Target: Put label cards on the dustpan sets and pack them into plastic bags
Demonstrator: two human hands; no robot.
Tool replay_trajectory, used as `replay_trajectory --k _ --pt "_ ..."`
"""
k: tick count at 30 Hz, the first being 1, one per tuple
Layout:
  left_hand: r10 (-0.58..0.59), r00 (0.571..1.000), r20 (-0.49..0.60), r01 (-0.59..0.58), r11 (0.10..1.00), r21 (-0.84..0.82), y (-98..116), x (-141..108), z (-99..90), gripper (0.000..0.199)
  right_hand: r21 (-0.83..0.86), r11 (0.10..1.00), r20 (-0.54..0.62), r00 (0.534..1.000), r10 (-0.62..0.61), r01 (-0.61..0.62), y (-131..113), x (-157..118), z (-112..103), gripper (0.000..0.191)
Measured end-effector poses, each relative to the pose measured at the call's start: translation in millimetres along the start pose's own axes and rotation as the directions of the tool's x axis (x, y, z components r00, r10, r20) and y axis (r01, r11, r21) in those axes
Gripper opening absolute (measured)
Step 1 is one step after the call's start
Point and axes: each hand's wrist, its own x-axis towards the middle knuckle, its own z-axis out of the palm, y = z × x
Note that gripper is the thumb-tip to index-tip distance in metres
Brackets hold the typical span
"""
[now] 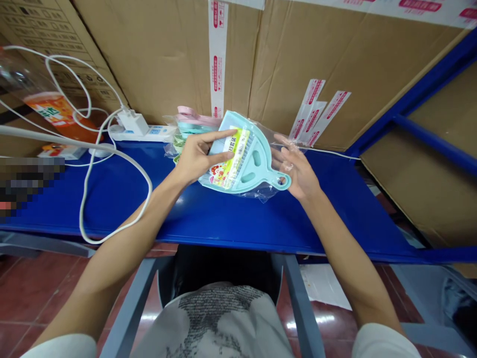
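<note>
A light-blue mini dustpan and brush set, wrapped in a clear plastic bag, is held up over the blue shelf. My left hand pinches its left side, thumb and forefinger resting on the yellow label card. My right hand is behind the handle end with its fingers stretched out, touching the clear bag. Behind my left hand, more wrapped pieces in pink, blue and green lie stacked, partly hidden.
A white power strip with a plugged-in charger lies at the back left. A white cable loops across my left forearm. An orange drink bottle is at far left. Cardboard boxes wall the back of the blue shelf.
</note>
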Motion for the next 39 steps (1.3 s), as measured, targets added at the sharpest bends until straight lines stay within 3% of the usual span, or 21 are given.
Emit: replay_trajectory --k 3,7,10,12,15,18,24,33,37,39 --pt "-0.08 0.989 -0.121 0.068 0.993 -0.1 -4 1 2.1 0.062 0.007 1.0 -0.038 0.999 -0.004 0.005 -2 2 -4 0.071" --pt "-0.097 0.969 -0.225 0.067 0.988 -0.136 -9 4 1.0 0.061 -0.015 0.998 -0.124 0.991 -0.057 0.056 -3 3 -10 0.055" --pt "-0.1 0.973 -0.21 0.073 0.989 -0.132 -11 6 -0.6 0.066 -0.113 0.992 -0.078 0.994 -0.071 0.062 0 2 -12 0.047" --pt "-0.116 0.976 -0.185 0.091 0.986 -0.139 -13 6 -1.0 0.08 -0.15 0.985 -0.057 0.994 -0.091 0.081 3 2 -10 0.046" --pt "-0.165 0.972 -0.17 0.136 0.976 -0.168 -16 6 -1.3 0.106 -0.122 0.983 -0.082 0.986 -0.146 0.136 7 1 -5 0.05" --pt "-0.204 0.969 -0.135 0.177 0.966 -0.19 -18 6 -1.9 0.117 -0.095 0.984 -0.105 0.981 -0.162 0.153 8 1 -3 0.054" --pt "-0.191 0.969 -0.156 0.168 0.974 -0.149 -16 9 -7.8 0.111 -0.136 0.987 -0.067 0.993 -0.095 0.085 1 2 -9 0.066" --pt "-0.206 0.957 -0.203 0.179 0.973 -0.142 -22 10 -11.1 0.111 -0.186 0.966 -0.162 0.964 -0.21 0.179 2 2 -9 0.066" --pt "-0.143 0.964 -0.225 0.116 0.985 -0.128 -21 10 -12.6 0.098 -0.149 0.967 -0.209 0.95 -0.234 0.206 12 2 0 0.063" --pt "-0.08 0.982 -0.174 0.059 0.991 -0.124 -18 11 -15.0 0.084 -0.133 0.964 -0.228 0.94 -0.255 0.23 15 2 2 0.061"
